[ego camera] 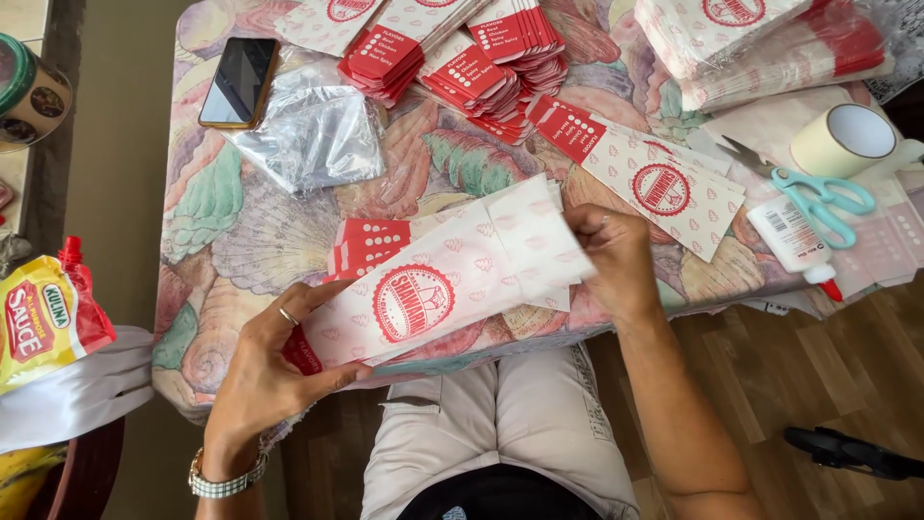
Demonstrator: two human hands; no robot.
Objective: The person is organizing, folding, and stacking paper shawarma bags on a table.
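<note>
A flat white paper bag (433, 279) with a round red emblem and a red end lies slanted over the near table edge. My left hand (265, 371), with a ring and a wristwatch, grips its lower red end. My right hand (616, 260) pinches its upper open end. Under it lies another bag (371, 246) of the same kind, its red end showing.
Several stacks of red-and-white bags (462, 58) fill the far side of the floral tablecloth (250, 241). A phone (239, 82), clear plastic wrap (313, 130), tape roll (845, 140), teal scissors (823, 202) and a glue bottle (794, 239) lie around. A yellow sauce pouch (43, 318) sits left.
</note>
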